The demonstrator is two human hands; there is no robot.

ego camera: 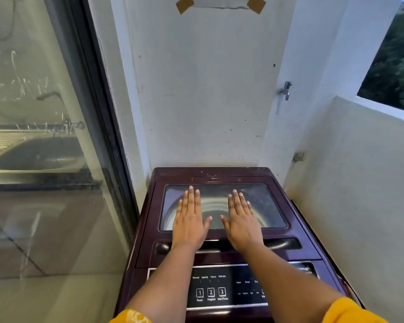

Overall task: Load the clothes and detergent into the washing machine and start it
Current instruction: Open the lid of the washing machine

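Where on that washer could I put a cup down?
Bare: the back strip behind the glass lid, and the lid's right end past the right hand. The left hand fills its middle too; arms cross the control panel.

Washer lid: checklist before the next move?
1. Lid closed and flat: ok.
2. Left hand and right hand flat on the glass, holding nothing: ok.
3. Handle recess free at its ends, wrists cross the middle: ok.
4. Clothes and detergent within view: not ok, none seen.
5. Drum empty, judged through the glass: cannot tell.
6. Control panel powered on: cannot tell.
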